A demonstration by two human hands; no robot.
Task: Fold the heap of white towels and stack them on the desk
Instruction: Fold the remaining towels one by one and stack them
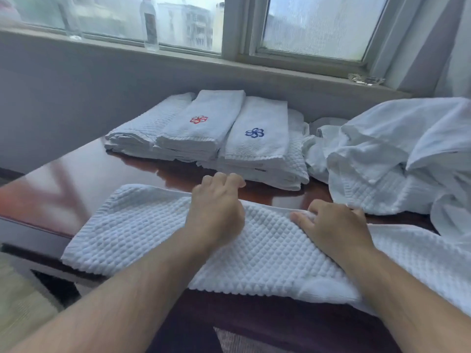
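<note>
A white waffle-weave towel [158, 233] lies spread along the near edge of the dark wooden desk [84, 179]. My left hand [216, 205] hovers over the towel's far edge with its fingers curled and nothing in them. My right hand [334, 225] presses on the towel's far edge, fingers pinching the cloth. Behind them lie folded white towels: one stack [142, 131] at the left, one with a red flower mark [201, 126] and one with a blue flower mark [257, 138]. A heap of unfolded white towels [397, 154] fills the right side.
A window sill runs behind the desk, with a clear bottle [149, 24] and a second bottle [71, 19] on it. A glass ashtray [365, 79] sits on the sill at the right. The desk's left edge drops to the floor.
</note>
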